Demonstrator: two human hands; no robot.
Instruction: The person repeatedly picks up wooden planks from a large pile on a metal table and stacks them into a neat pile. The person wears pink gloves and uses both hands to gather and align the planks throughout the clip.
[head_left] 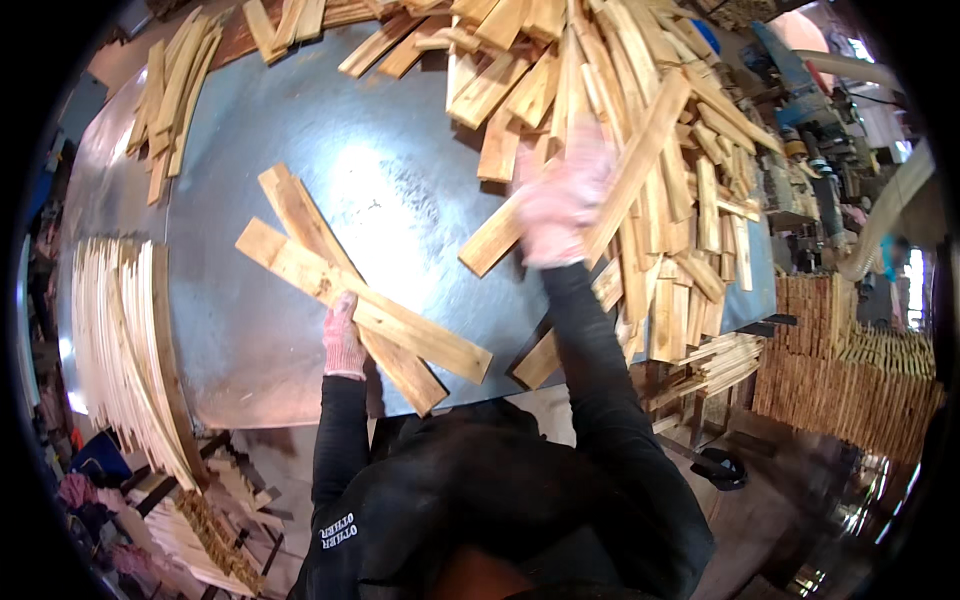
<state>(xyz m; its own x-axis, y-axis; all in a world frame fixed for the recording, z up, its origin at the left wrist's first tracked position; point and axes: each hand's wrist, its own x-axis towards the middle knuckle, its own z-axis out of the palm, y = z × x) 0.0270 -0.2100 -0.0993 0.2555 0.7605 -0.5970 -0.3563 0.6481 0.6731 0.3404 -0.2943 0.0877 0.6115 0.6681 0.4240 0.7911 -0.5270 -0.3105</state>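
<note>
My left hand [343, 338], in a pinkish work glove, grips a flat wooden board [420, 338] near its middle at the near edge of the metal table. That board lies slantwise across a second wooden board [312, 222], forming an X. To the right, my gloved right hand [566, 200] is over the near side of a big heap of wooden boards [625, 120]. Motion smears its fingers, so whether they grip anything cannot be told. A short board [488, 240] sticks out from beneath this hand, and a longer one [645, 160] slants up just beside it.
The metal-topped table [230, 350] stretches in front of me. Thin pale strips [115, 330] stand stacked at its left, with a small bundle of boards [180, 85] at the far left. A tall stack of wood [840, 375] stands beyond the right edge; machinery [815, 150] is behind it.
</note>
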